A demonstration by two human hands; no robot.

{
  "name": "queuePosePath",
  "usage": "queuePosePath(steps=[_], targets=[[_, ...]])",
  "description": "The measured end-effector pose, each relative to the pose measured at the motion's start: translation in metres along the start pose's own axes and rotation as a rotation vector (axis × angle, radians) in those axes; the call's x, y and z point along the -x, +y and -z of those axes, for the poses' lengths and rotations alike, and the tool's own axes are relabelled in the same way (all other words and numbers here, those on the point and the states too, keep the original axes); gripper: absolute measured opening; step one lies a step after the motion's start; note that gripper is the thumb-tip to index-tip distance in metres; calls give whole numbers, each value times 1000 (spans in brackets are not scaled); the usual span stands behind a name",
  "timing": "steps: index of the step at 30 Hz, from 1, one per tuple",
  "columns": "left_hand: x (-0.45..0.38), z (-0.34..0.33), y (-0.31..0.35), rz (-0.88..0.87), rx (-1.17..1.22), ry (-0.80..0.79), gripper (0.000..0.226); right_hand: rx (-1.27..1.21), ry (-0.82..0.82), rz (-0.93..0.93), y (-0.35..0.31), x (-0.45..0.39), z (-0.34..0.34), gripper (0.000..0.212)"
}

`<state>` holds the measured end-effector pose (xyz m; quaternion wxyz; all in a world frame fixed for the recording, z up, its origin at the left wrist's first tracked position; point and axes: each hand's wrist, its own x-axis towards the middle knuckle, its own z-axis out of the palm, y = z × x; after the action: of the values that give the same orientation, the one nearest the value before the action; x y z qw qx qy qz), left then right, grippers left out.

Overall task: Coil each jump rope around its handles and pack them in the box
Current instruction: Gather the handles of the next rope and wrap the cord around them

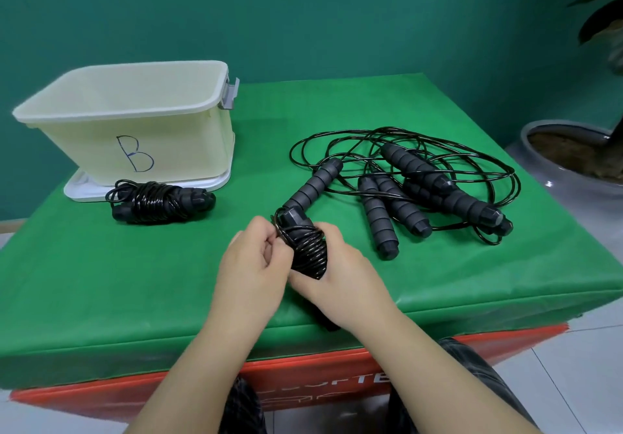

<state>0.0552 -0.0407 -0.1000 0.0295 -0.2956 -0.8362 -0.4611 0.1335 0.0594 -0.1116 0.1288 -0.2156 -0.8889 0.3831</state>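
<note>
Both hands, left hand and right hand, clamp the coiled jump rope, its long axis pointing toward 12 o'clock, over the green surface before a teal wall.

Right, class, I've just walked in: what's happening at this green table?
A person is winding a black jump rope around its handles: the right hand grips the bundle while the left hand pinches the cord at its top. One finished coil lies on the table in front of the box marked B. More ropes lie tangled to the right, not yet coiled.
</note>
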Motion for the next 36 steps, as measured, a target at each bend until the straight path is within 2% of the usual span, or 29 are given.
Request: queuePosePath(steps=[4, 7, 10, 12, 15, 18, 20, 24, 31, 36], targets=[[12, -11, 0, -2, -79, 141, 23, 71, 27, -27, -3, -5, -5, 50], [14, -15, -4, -100, -168, 149, 18, 109, 25, -54, -5, -8, -7, 47], [15, -12, -14, -103, -219, 118, 17, 119, 14, -55, -6, -9, -8, 47], [16, -10, -14, 29, -17, 104, 16, 120, 5, -48, -5, -8, -8, 52], [9, -9, -4, 309, 542, 48, 22, 132, 2, -36, -3, -7, -8, 57], [-1, -2, -1, 494, 747, -119, 25, 102, -5, -38, -2, -5, -8, 58], [-5, 4, -1, 529, 786, -195, 23, 96, -3, -35, -2, -4, -8, 57], [-1, 12, -3, 455, 738, -258, 15, 141, 0, -25, -3, -4, -10, 57], [15, 11, 7, 297, 550, -109, 22, 199, 3, -39, -7, -6, -11, 54], [22, 12, 11, 240, 510, -110, 24, 273, 39, -21, -11, -7, -14, 48]])
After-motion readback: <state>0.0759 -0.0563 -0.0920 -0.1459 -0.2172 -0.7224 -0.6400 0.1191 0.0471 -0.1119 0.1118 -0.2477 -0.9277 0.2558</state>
